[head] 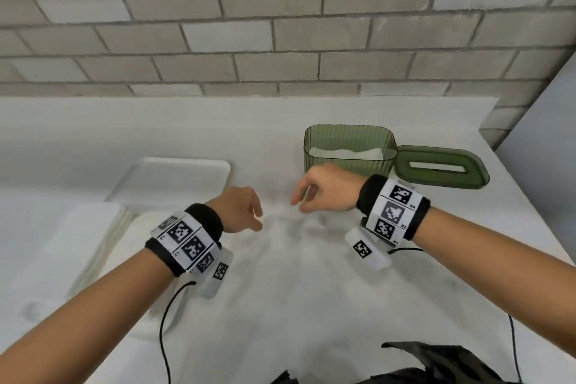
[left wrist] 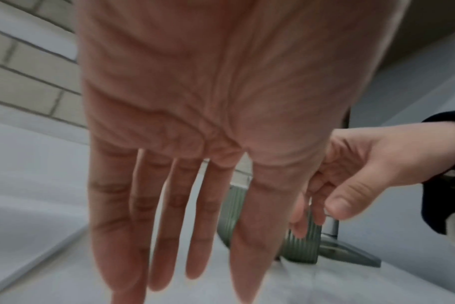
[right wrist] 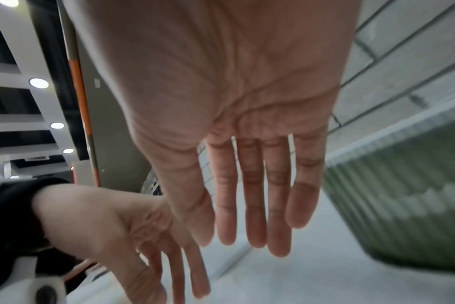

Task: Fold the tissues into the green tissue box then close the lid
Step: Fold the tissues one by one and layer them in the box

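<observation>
**White counter, brick wall, open box**

White countertop (head: 311,290) under grey brick wall (head: 280,25). One white rectangular tray (head: 174,178); one ribbed green plastic tissue box (head: 349,150), tissues inside, back right; one green slotted lid (head: 441,170) beside it. Left hand (head: 241,209), right hand (head: 325,188): fingers relaxed, extended, holding nothing.

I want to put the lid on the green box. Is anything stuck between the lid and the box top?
Nothing visible is. The lid lies flat on the counter, right beside the green box. The box top is open, with white tissues low inside. Both the left hand and right hand are nearer, holding nothing.
</observation>
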Tool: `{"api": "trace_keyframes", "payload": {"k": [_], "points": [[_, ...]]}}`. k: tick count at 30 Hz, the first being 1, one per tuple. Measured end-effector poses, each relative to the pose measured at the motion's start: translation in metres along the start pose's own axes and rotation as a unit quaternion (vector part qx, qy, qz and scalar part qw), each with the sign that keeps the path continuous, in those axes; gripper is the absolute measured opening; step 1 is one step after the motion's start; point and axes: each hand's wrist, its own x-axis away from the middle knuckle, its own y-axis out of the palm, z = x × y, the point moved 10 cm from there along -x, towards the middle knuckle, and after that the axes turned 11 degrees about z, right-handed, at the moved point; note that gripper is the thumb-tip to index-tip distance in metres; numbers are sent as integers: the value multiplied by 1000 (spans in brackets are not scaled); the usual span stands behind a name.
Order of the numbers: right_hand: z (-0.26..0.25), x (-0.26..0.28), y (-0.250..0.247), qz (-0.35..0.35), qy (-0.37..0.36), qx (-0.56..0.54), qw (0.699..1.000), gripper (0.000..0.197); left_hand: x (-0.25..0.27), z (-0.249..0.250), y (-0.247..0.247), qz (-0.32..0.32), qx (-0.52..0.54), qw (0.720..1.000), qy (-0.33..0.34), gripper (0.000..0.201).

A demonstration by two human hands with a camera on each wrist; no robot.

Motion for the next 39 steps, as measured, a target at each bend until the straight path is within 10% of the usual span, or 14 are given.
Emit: {"api": "trace_keyframes", "payload": {"k": [8, 15, 21, 27, 34, 39], "points": [[-12, -10, 114, -157, -36, 154, 975, 87, 32, -39, 60, -40, -105, 992, -51, 93], [-4, -24, 119, -117, 2, 154, 981, 101, 33, -41, 60, -21, -100, 992, -80, 74], [-7, -33, 93, -62, 17, 19, 998, 85, 59, -47, 28, 122, 117, 983, -72, 27], [-21, -75, 82, -81, 16, 28, 996, 56, 121, -69, 8, 194, 354, 912, -70, 21], [-30, -106, 122, -92, 21, 204, 974, 75, 149, -105, -4, 296, 499, 806, -115, 30], [-25, -111, 129, -67, 53, 91, 992, 55, 162, -123, -15, 377, 509, 761, -144, 17]]}}
